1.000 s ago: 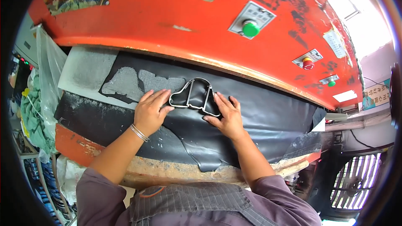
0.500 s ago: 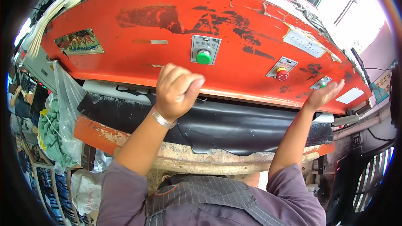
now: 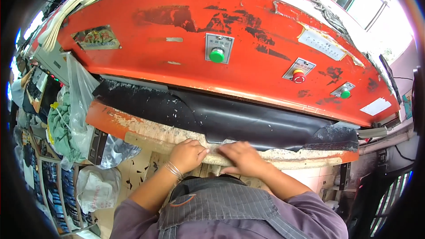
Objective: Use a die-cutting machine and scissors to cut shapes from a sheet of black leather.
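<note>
A big orange press head [image 3: 186,40] with worn paint hangs low over a black sheet [image 3: 248,121] on the bed. Its front carries a green button [image 3: 217,55], a red button [image 3: 299,76] and a second green button [image 3: 345,93]. My left hand [image 3: 187,155] rests with curled fingers on the worn pale front edge [image 3: 146,129] of the bed. My right hand [image 3: 241,158] lies flat on the same edge, close beside the left. Neither hand holds anything. The cutting die seen before is hidden under the head.
To the left hang clear plastic bags [image 3: 82,102] with green cloth [image 3: 59,124], and more bags [image 3: 95,188] lie on the floor among black scraps. A dark fan grille [image 3: 389,199] stands low on the right. Bright windows [image 3: 358,0] are top right.
My hands left the die on the black sheet, went up to the buttons on the press head, and now rest down on the bed's front edge. The head sits lower over the sheet.
</note>
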Available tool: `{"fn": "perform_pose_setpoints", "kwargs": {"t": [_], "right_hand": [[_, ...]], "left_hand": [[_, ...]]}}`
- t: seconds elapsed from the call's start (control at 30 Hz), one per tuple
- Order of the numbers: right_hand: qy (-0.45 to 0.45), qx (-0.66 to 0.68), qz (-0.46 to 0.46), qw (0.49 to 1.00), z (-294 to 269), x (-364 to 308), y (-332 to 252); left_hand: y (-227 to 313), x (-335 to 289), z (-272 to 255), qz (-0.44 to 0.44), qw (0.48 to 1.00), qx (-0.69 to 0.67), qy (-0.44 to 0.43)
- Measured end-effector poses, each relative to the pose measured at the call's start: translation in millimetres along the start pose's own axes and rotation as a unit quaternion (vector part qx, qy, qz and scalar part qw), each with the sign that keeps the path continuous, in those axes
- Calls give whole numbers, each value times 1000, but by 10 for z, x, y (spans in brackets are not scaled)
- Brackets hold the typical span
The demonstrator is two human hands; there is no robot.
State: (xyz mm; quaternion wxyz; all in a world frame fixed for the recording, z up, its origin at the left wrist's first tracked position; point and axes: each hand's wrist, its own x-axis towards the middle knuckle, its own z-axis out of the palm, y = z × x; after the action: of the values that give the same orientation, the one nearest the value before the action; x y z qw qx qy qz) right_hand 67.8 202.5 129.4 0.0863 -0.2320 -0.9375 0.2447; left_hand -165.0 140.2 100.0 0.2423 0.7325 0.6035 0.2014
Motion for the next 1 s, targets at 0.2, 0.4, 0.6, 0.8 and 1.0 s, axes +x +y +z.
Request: {"fn": "perform_pose_setpoints", "kwargs": {"t": [0.2, 0.4, 0.6, 0.8, 1.0], "right_hand": [[53, -75, 46, 995, 470, 43, -216], [-5, -58, 72, 996, 469, -48, -353], [-80, -96, 10, 992, 139, 361, -435], [73, -229, -154, 958, 593, 1750, 22], [19, -236, -97, 967, 246, 1753, 115]], "left_hand": [[148, -176, 254, -5, 987, 50, 151], [152, -351, 220, -12, 992, 39, 118], [210, -714, -152, -131, 971, -23, -200], [-433, -649, 210, -64, 981, 149, 106], [-568, -723, 194, -41, 985, 137, 102]]}}
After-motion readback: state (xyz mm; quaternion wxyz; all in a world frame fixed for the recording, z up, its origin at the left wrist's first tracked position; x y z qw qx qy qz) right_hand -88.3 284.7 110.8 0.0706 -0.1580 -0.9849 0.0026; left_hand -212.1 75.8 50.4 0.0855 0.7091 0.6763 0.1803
